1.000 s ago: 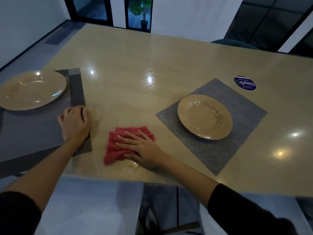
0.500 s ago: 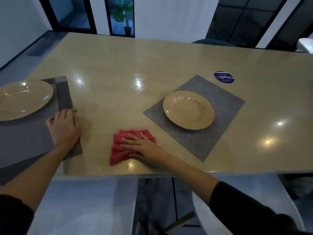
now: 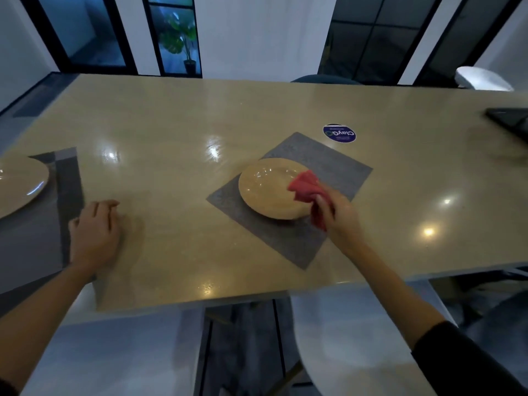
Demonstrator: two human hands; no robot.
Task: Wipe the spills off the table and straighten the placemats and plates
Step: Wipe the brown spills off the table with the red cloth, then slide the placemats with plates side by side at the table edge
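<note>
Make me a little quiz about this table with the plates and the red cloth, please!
1. True or false: the right hand holds the red cloth at the edge of the plate on the grey placemat.
2. Does the grey placemat lie straight with the table edge, or turned at an angle?
3. Where does the left hand rest? A) on the round blue sticker B) by the edge of the dark placemat C) on a plate

Key: 1 true; 2 turned at an angle; 3 B
</note>
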